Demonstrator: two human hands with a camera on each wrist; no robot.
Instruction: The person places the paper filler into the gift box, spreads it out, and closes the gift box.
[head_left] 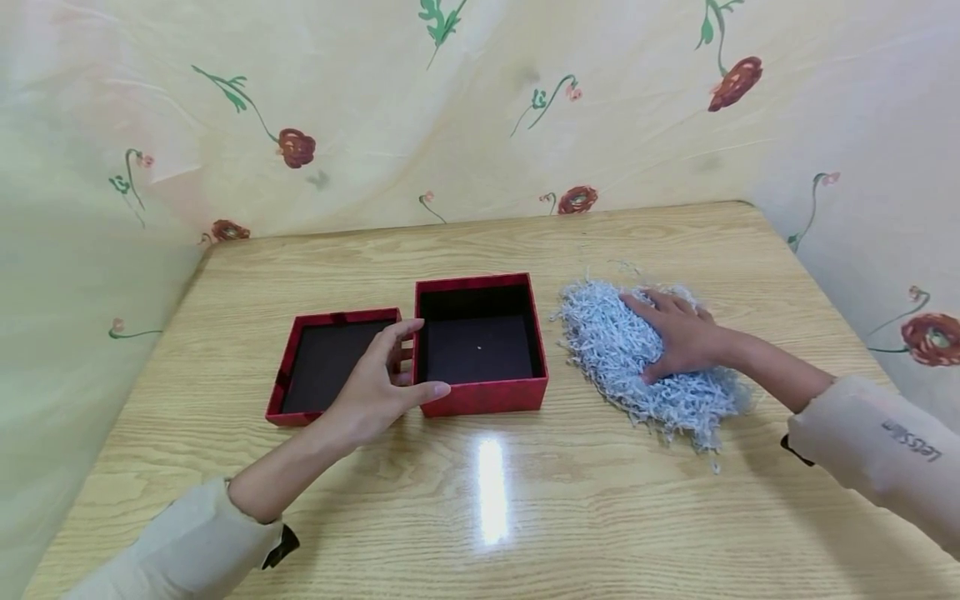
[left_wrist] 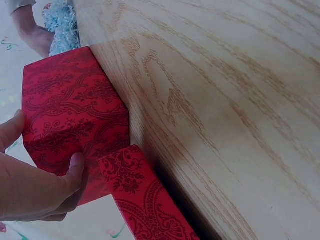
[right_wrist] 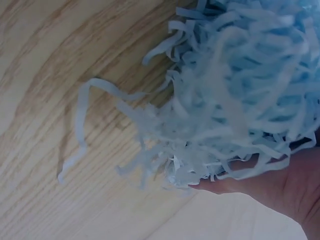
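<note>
An open red box [head_left: 486, 398] with a black inside stands mid-table; the left wrist view shows the dark scroll pattern on its red outside [left_wrist: 75, 100]. My left hand [head_left: 372, 392] holds its near left corner, thumb at the front rim and fingers along the left side. To the right lies a loose heap of pale blue shredded paper [head_left: 607, 333]. Spread over the heap, my right hand [head_left: 686, 337] rests on it with thumb and fingers apart. In the right wrist view, strands of shredded paper [right_wrist: 250, 85] hide most of that hand [right_wrist: 285, 185].
Left of the box lies its shallow red lid [head_left: 322, 367], black inside up, partly behind my left hand. A few stray strands lie on the wooden table [head_left: 600, 517] around the heap. Flower-patterned cloth [head_left: 480, 108] hangs behind the table and at both sides.
</note>
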